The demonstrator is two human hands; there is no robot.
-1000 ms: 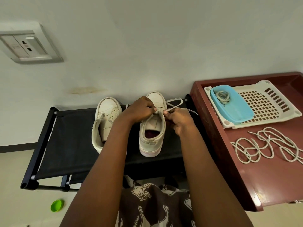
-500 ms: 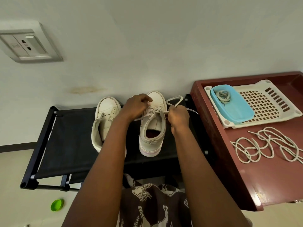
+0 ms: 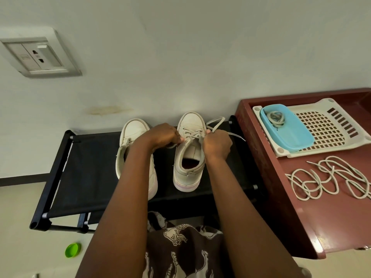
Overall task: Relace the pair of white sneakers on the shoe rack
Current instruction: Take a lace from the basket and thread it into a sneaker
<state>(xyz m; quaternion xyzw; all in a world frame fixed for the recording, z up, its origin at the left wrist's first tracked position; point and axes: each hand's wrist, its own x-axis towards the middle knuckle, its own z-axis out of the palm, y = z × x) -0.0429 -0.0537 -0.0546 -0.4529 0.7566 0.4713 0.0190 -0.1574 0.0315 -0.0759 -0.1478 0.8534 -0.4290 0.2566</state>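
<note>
Two white sneakers stand toes to the wall on the black shoe rack (image 3: 84, 177). The right sneaker (image 3: 189, 157) has a lace (image 3: 193, 135) crossing its upper eyelets. My left hand (image 3: 162, 136) pinches one end of that lace at the sneaker's left side. My right hand (image 3: 217, 144) grips the other end at the right side, and a loop and a loose tail of lace (image 3: 216, 122) stick out above the fist. My left forearm partly hides the left sneaker (image 3: 131, 137), which shows no lace.
A maroon table (image 3: 301, 217) stands right of the rack. It carries a white perforated tray (image 3: 329, 129), a blue tub (image 3: 289, 135) with a coiled lace, and loose laces (image 3: 329, 177). A green lid (image 3: 72, 250) lies on the floor. A wall socket (image 3: 38, 55) is upper left.
My hands lifted off the sneaker's tongue and drew apart to its two sides, pulling the lace ends outward. The crossed lace now shows over the eyelets.
</note>
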